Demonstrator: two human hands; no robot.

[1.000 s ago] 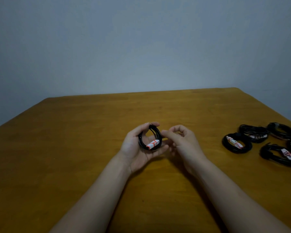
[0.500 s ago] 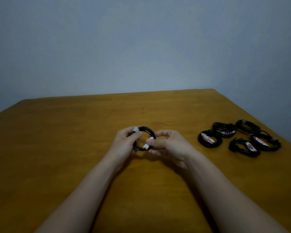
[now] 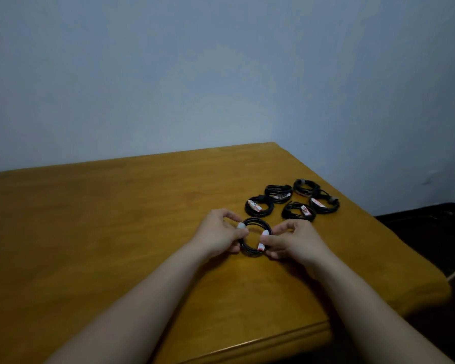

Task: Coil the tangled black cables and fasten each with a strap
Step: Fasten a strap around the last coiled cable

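Note:
A small coil of black cable (image 3: 254, 223) is held between both hands just above the wooden table (image 3: 116, 232). My left hand (image 3: 218, 232) pinches its left side, where a white piece shows. My right hand (image 3: 292, 239) pinches its right side at a white and red strap (image 3: 262, 241). Several other coiled black cables (image 3: 290, 199) with white and red straps lie together on the table, behind and to the right of my hands.
The table's right edge (image 3: 394, 232) runs close past the coiled cables, with dark floor beyond it. Its near edge (image 3: 273, 337) crosses under my forearms. A plain wall stands behind the table.
The view has swung left and down, so the table's right edge and the finished coils sit nearer the middle. Both hands have shifted their pinch on the coil, now one on each side.

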